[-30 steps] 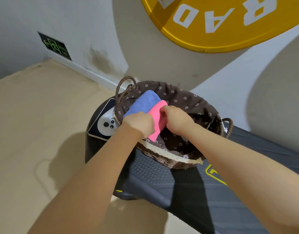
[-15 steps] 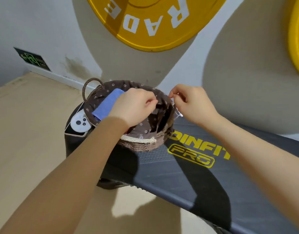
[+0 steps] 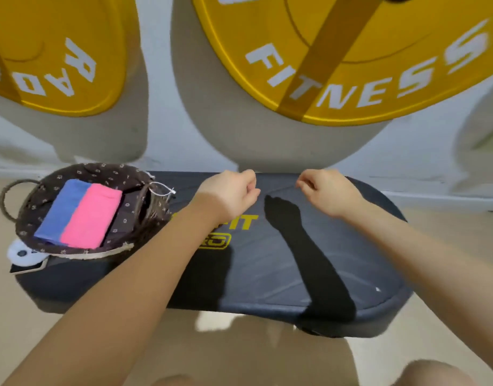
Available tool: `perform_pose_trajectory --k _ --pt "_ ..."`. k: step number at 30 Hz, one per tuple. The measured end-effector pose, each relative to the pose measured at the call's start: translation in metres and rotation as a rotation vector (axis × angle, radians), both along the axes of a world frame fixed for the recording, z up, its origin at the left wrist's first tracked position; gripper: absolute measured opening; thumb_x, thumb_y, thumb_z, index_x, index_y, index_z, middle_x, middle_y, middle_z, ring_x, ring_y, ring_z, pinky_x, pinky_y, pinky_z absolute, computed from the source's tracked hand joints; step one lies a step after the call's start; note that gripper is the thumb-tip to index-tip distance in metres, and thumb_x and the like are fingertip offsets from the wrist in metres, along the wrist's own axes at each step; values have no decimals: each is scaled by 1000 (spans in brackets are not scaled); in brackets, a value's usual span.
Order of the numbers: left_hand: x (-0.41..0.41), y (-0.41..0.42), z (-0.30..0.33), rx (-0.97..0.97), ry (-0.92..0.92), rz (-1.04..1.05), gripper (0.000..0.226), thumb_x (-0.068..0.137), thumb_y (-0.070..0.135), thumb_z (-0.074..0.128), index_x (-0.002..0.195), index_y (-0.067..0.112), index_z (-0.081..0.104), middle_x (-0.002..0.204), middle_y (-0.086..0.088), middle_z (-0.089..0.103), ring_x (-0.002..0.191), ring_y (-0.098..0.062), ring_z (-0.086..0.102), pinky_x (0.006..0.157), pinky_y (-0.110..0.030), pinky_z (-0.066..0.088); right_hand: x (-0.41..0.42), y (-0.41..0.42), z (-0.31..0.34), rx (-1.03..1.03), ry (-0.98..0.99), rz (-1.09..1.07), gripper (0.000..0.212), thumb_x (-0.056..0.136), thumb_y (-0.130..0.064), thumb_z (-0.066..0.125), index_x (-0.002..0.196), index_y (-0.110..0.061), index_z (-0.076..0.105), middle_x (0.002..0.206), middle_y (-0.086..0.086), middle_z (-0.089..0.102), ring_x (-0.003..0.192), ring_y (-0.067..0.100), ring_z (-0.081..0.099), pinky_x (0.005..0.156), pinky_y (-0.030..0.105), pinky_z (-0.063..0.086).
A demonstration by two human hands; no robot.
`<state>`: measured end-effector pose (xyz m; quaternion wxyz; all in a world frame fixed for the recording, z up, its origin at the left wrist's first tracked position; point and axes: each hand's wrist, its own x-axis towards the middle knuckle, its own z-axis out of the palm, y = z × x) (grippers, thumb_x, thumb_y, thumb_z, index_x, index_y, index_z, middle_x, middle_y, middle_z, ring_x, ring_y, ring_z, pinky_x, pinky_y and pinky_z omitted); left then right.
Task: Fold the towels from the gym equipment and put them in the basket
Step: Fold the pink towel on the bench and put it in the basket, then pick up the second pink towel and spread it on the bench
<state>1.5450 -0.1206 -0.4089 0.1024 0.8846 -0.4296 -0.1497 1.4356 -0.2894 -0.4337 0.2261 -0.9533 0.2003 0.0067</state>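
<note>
A wicker basket with a brown flowered lining stands at the left end of a dark platform. Inside it lie a folded blue towel and a folded pink towel, side by side. My left hand hovers over the far middle of the platform, to the right of the basket, fingers curled and holding nothing. My right hand hovers a little further right, fingers also curled and empty. Both hands are clear of the basket.
Two big yellow weight plates hang at the wall behind the platform. A white remote sticks out under the basket's left side. A round basket handle juts left. Beige floor surrounds the platform; my knees show at the bottom edge.
Both hands let go of the pink towel and the basket rim and moved right over the platform. The pink towel now lies flat beside the blue one. The view swung right.
</note>
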Motion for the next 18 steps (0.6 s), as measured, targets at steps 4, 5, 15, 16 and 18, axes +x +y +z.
perform_pose_trajectory --k 4,5,15,16,18 --pt "-28 -25 83 97 112 -124 17 95 31 43 85 18 40 87 -4 64 84 -28 58 72 -35 44 -49 -22 87 69 175 -70 25 95 -22 44 102 -8 63 104 16 68 101 35 59 83 38 45" --pt "-35 -26 104 105 134 -142 16 95 30 44 85 18 41 88 -4 64 84 -27 58 72 -35 44 -61 -22 113 96 194 -104 25 95 -22 45 103 -8 63 106 16 67 103 34 58 84 37 44" --pt "-126 -43 328 174 316 -430 12 90 28 51 82 19 50 82 -1 63 80 -22 58 74 -36 49 -232 39 366 358 245 -557 19 93 -19 44 96 -10 61 99 11 67 93 31 61 83 33 48" --pt "-141 -48 344 183 285 -514 11 90 27 50 83 19 49 82 0 63 79 -22 58 73 -37 49 -255 47 382 358 246 -599 20 94 -19 44 99 -10 61 97 9 67 93 30 61 83 32 47" --pt "-175 -59 371 222 194 -729 8 90 26 49 86 20 45 82 3 60 77 -20 55 67 -35 46 -302 63 407 332 271 -670 24 95 -21 43 106 -9 61 100 9 66 97 28 60 83 31 45"
